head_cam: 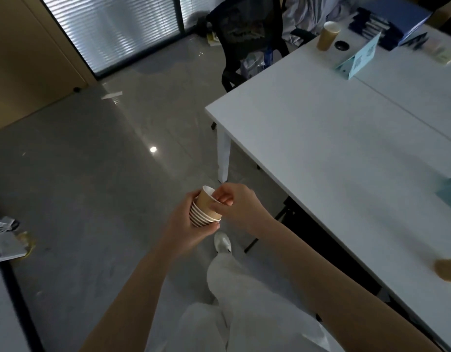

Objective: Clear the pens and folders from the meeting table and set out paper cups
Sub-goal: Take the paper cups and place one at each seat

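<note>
With the left hand (183, 224) gripping the cup stack (203, 217), the right hand (236, 201) pinching 1 top cup (206, 199) should probably twist while pulling.

Single head-worn wide-angle view, looking forward and steeply down from standing height. It is taking in the hands (209, 212) close below centre, the floor (92, 161) at left, and the white tabletop (333, 148) running off right.

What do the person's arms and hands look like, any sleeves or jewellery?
Both forearms are bare up to the frame edge, with no sleeves in view. The left hand and right hand wear no gloves, and no rings, watch or bracelets show.
</note>
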### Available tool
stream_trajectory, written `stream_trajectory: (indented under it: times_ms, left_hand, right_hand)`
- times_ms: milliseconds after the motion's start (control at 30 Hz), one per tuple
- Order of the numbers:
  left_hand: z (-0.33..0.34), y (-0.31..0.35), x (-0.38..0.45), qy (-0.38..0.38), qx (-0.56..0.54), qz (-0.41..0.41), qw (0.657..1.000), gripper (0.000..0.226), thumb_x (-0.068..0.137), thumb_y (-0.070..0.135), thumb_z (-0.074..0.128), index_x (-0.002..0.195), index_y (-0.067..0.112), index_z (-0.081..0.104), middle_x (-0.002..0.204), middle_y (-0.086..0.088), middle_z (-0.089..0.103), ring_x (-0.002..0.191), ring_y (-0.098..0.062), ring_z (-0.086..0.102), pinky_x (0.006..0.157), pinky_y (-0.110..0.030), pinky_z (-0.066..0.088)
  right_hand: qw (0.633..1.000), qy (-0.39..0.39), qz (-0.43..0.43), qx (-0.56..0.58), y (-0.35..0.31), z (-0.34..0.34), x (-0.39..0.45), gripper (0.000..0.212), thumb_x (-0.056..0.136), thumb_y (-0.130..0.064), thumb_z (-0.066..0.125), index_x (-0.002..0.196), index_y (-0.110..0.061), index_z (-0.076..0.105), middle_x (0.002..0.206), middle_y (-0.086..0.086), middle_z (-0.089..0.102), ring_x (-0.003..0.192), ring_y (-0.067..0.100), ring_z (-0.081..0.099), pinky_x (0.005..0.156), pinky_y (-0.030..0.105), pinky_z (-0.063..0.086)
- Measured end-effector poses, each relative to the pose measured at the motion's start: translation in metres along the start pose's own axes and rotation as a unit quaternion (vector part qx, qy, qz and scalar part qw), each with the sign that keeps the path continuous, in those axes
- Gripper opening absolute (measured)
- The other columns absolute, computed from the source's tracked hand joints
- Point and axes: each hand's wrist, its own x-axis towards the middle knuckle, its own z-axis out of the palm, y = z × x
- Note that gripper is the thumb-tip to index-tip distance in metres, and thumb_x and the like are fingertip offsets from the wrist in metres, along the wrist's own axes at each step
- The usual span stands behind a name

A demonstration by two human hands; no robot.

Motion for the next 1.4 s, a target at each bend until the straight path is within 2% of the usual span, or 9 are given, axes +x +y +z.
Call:
stream_trajectory:
  times_ms: [167, 233, 367, 667, 867, 967, 1100, 1267, 1400]
  left_hand:
    - [-0.035, 0.011, 0.084, 0.043, -0.005, -0.009, 0.999, 0.060, 0.053, 0.047, 0.080, 0.103, 0.054, 0.049, 0.097, 0.023, 0.065, 0.086, -0.001, 0.066, 0.077, -0.037, 0.057]
    - [-0.048, 0.022, 0.115, 0.044, -0.005, -0.009, 0.999, 0.056, 0.054, 0.045, 0.082, 0.101, 0.049, 0.051, 0.093, 0.020, 0.065, 0.083, 0.002, 0.064, 0.073, -0.030, 0.055]
    - [-0.072, 0.033, 0.181, 0.041, -0.004, 0.000, 0.999, 0.060, 0.051, 0.052, 0.077, 0.105, 0.047, 0.051, 0.097, 0.016, 0.066, 0.084, -0.003, 0.066, 0.074, -0.034, 0.057]
    - [-0.125, 0.050, 0.301, 0.002, -0.010, 0.014, 1.000, 0.059, 0.067, 0.020, 0.087, 0.112, 0.034, 0.052, 0.097, 0.010, 0.066, 0.081, 0.001, 0.065, 0.065, -0.018, 0.051]
    - [-0.180, 0.052, 0.387, -0.064, -0.004, 0.044, 0.997, 0.058, 0.070, 0.010, 0.085, 0.109, 0.035, 0.050, 0.098, 0.003, 0.066, 0.082, 0.000, 0.065, 0.066, -0.013, 0.051]
    - [-0.210, 0.051, 0.433, -0.096, 0.012, 0.050, 0.994, 0.059, 0.062, 0.021, 0.087, 0.105, 0.039, 0.051, 0.094, 0.003, 0.067, 0.079, -0.009, 0.068, 0.065, -0.022, 0.055]
    - [-0.246, 0.053, 0.491, -0.160, 0.055, 0.069, 0.983, 0.060, 0.062, 0.028, 0.086, 0.107, 0.043, 0.048, 0.094, 0.007, 0.067, 0.080, -0.008, 0.067, 0.070, -0.036, 0.058]
    - [-0.257, 0.067, 0.540, -0.216, 0.074, 0.098, 0.969, 0.062, 0.063, 0.031, 0.085, 0.114, 0.036, 0.049, 0.098, 0.009, 0.066, 0.083, -0.003, 0.065, 0.071, -0.030, 0.055]
    - [-0.245, 0.081, 0.579, -0.269, 0.074, 0.110, 0.954, 0.062, 0.070, 0.017, 0.085, 0.119, 0.024, 0.049, 0.102, 0.004, 0.064, 0.084, 0.000, 0.062, 0.066, -0.013, 0.049]
  right_hand:
    - [0.999, 0.051, -0.006, 0.009, -0.026, -0.019, 0.086, 0.017, 0.084, -0.023, 0.068, 0.099, -0.017, 0.067, 0.093, -0.009, 0.063, 0.084, 0.004, 0.057, 0.066, 0.009, 0.038]
    - [0.998, 0.067, 0.001, 0.008, -0.035, -0.026, 0.119, 0.022, 0.083, -0.027, 0.069, 0.103, -0.020, 0.065, 0.105, -0.006, 0.060, 0.093, 0.008, 0.057, 0.074, 0.016, 0.043]
    - [0.995, 0.084, 0.051, 0.012, -0.053, -0.045, 0.182, 0.048, 0.078, -0.043, 0.071, 0.120, -0.026, 0.053, 0.123, -0.002, 0.048, 0.111, 0.017, 0.050, 0.093, 0.035, 0.049]
    - [0.988, 0.044, 0.119, 0.091, -0.094, -0.076, 0.295, 0.065, 0.084, -0.047, 0.067, 0.138, -0.021, 0.040, 0.128, -0.004, 0.053, 0.106, 0.012, 0.053, 0.081, 0.025, 0.047]
    - [0.982, 0.091, 0.134, 0.093, -0.125, -0.070, 0.376, 0.065, 0.080, -0.048, 0.070, 0.135, -0.023, 0.045, 0.128, -0.004, 0.054, 0.107, 0.013, 0.054, 0.090, 0.033, 0.051]
    - [0.977, 0.113, 0.150, 0.097, -0.145, -0.070, 0.411, 0.068, 0.079, -0.047, 0.071, 0.137, -0.021, 0.045, 0.131, -0.003, 0.054, 0.113, 0.015, 0.054, 0.096, 0.037, 0.050]
    - [0.967, 0.139, 0.176, 0.121, -0.172, -0.072, 0.453, 0.066, 0.084, -0.043, 0.068, 0.140, -0.018, 0.044, 0.135, -0.001, 0.052, 0.117, 0.015, 0.053, 0.092, 0.029, 0.047]
    - [0.943, 0.185, 0.212, 0.179, -0.188, -0.083, 0.479, 0.054, 0.089, -0.050, 0.058, 0.131, -0.016, 0.053, 0.119, -0.001, 0.058, 0.105, 0.016, 0.059, 0.094, 0.037, 0.052]
    - [0.932, 0.202, 0.237, 0.184, -0.181, -0.104, 0.500, 0.041, 0.090, -0.046, 0.059, 0.115, -0.014, 0.065, 0.106, 0.006, 0.066, 0.097, 0.022, 0.064, 0.092, 0.042, 0.054]
